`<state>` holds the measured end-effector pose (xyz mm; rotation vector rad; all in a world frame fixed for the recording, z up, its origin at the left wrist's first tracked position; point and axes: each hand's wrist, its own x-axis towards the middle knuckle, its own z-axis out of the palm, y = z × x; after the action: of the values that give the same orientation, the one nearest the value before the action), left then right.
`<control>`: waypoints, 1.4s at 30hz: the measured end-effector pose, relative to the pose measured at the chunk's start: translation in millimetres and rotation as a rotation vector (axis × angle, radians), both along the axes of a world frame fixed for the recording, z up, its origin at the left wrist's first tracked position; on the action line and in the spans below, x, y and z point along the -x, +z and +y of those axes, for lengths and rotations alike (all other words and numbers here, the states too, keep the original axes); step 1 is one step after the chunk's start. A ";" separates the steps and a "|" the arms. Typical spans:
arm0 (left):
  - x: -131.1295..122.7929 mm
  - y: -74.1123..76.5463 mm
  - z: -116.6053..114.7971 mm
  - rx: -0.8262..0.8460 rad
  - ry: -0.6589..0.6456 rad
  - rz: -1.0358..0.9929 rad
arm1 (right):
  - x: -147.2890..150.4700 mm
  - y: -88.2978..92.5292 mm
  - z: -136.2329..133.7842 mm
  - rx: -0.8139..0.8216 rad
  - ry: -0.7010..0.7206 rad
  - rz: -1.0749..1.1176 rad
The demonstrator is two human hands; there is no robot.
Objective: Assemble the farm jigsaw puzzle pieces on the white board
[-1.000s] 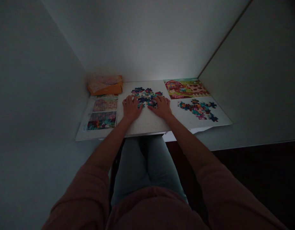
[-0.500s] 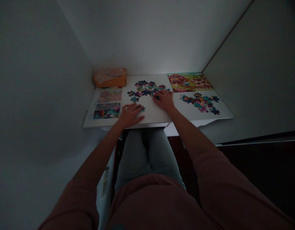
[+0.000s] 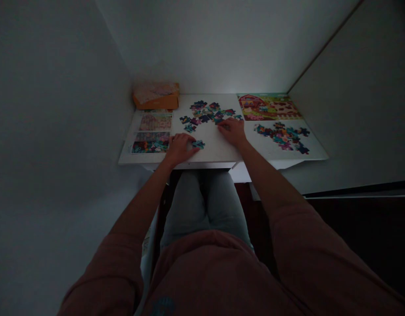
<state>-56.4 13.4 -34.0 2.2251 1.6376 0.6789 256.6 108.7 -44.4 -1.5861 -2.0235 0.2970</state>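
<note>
We find the left hand (image 3: pixel 180 148) lying flat, fingers loosely together, just beside a teal puzzle piece (image 3: pixel 198 144). The right hand (image 3: pixel 233 131) rests flat at the edge of the loose puzzle pieces (image 3: pixel 205 113), pinching nothing. These lie scattered, not assembled, on the white board (image 3: pixel 212 151). A second group of pieces (image 3: pixel 283 138) lies incomplete below the farm picture (image 3: pixel 268 107).

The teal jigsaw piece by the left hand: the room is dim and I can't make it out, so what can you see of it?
This small jigsaw piece, possibly two joined, looks like printed card, mostly teal with darker flecks and knobbed edges. It lies flat on the white surface, right at the fingertips of the left hand. Whether they touch, and what it depicts, is too dim to tell.
</note>
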 end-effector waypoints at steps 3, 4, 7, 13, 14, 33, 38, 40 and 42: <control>4.8 -9.8 7.3 0.018 0.003 -0.222 | 1.0 -0.6 -2.0 0.002 0.004 -0.008; 6.3 -13.0 9.8 0.023 0.007 -0.289 | 1.4 -0.8 -2.3 0.001 0.007 -0.012; 10.9 -20.7 16.0 0.014 0.027 -0.435 | 2.4 -2.5 -2.2 -0.013 -0.005 -0.022; 16.7 -24.6 18.5 0.010 0.036 -0.607 | 0.3 -9.9 2.8 -0.058 -0.086 -0.039; 16.5 -24.2 18.1 0.008 0.042 -0.608 | -0.9 -11.5 4.1 -0.062 -0.089 -0.044; 8.8 -18.0 10.2 0.032 0.084 -0.490 | -5.8 -21.3 9.8 -0.089 -0.128 -0.023; 5.5 -17.2 6.5 -0.009 0.065 -0.217 | -3.8 -15.9 6.5 -0.046 -0.145 -0.070; 3.0 -17.6 5.5 -0.025 0.080 -0.163 | -3.7 -15.0 5.8 -0.040 -0.139 -0.062; 1.1 -17.7 4.5 -0.022 0.089 -0.169 | -3.6 -15.3 5.6 -0.054 -0.136 -0.040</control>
<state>-57.5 18.0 -51.6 2.0569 1.6595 0.8868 260.2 114.3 -59.7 -1.6990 -1.9246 0.1600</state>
